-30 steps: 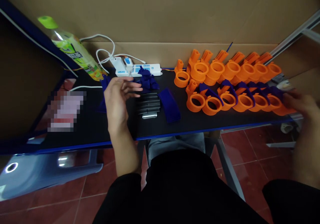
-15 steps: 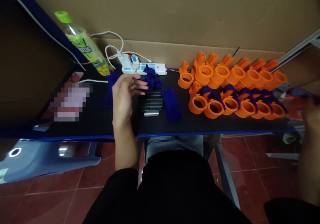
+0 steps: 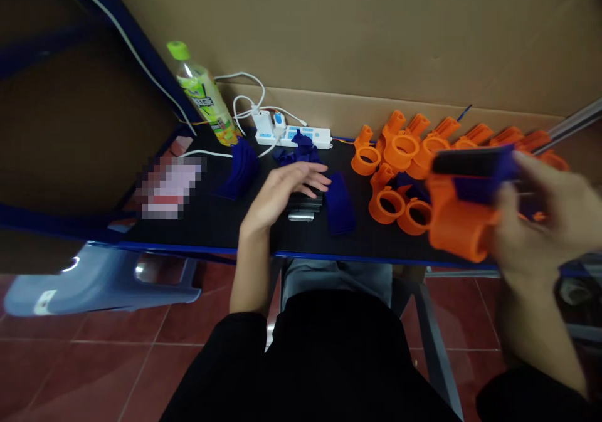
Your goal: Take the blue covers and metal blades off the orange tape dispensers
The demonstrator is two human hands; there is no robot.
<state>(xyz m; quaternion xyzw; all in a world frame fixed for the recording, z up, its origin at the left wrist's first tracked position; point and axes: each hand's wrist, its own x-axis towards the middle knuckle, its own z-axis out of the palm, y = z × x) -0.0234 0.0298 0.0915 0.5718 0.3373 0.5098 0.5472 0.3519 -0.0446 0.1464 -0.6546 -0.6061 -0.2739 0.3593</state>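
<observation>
In my right hand (image 3: 550, 215) is an orange plastic ring holder (image 3: 456, 224), raised over the right part of the table and blurred by motion. Its top carries a black bar (image 3: 461, 162), with blue cloth (image 3: 502, 168) along it under my fingers. My left hand (image 3: 282, 190) hovers with fingers stretched out and apart, holding nothing. Below those fingers lies a stack of black bars (image 3: 308, 203), partly hidden, with a silvery piece (image 3: 301, 217) at its front. Just right of the stack is a flat blue cloth strip (image 3: 341, 205).
Two rows of orange ring holders (image 3: 387, 205) stand at the right. A white power strip (image 3: 308, 135) with cables, crumpled blue cloth (image 3: 303, 149), folded blue cloth (image 3: 239, 168) and a drink bottle (image 3: 204, 99) occupy the back and left. Cardboard (image 3: 352, 39) walls the rear.
My right hand has swung in from the far right edge, bringing the orange ring holder over the table. My left hand has shifted right, over the black bars. The camera view has turned slightly.
</observation>
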